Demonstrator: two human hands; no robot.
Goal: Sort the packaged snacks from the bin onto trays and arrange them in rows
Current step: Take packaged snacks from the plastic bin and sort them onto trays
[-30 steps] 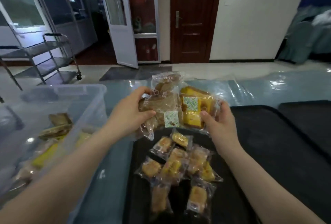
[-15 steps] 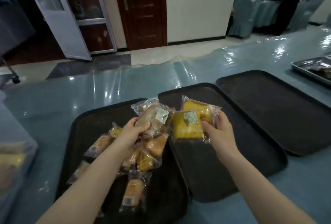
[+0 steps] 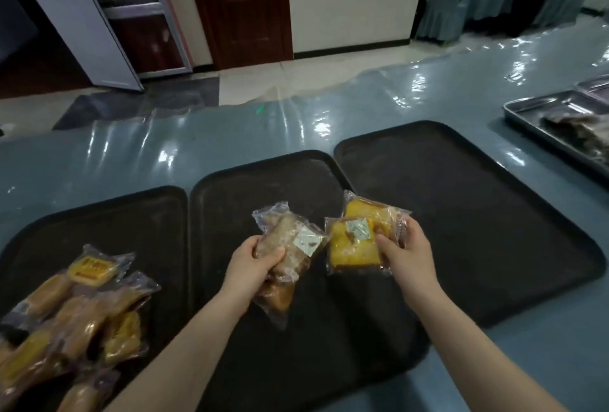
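Over the middle tray, flat black, rimmed, bare: left hand grasps crinkly clear brown packets; right hand pinches yellow cake packets. Left of it, heaped snack tray. Right, another bare tray.

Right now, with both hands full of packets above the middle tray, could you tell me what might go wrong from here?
1. The left hand grips several brown snack packets in one bunch; the lowest hangs below the fingers and may slip out.
2. The right hand pinches two yellow cake packets at one edge, so one could slide free.
3. The left tray holds a loose pile, not rows; dropping more there would worsen the jumble.
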